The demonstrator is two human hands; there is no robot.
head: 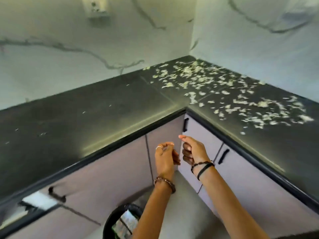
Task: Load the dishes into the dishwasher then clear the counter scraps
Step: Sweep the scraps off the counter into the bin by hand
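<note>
Pale green-white vegetable scraps point(203, 78) lie scattered over the black L-shaped counter point(103, 107), thick in the back corner and along the right run point(269, 109). A few tiny bits dot the left run. Both hands hover in front of the cabinet corner, below the counter edge and apart from the scraps. My left hand point(165, 157) has its fingers curled inward, with a ring showing. My right hand point(191, 149) is curled into a fist with the thumb sticking out. Nothing shows in either hand. No dishes or dishwasher are in view.
A round black-rimmed bin point(107, 221) stands on the floor below my forearms, with something shiny inside. Lilac cabinet doors with black handles point(185, 125) line both sides under the counter. Marble-look walls back the counter, with a socket point(95, 7) high on the left wall.
</note>
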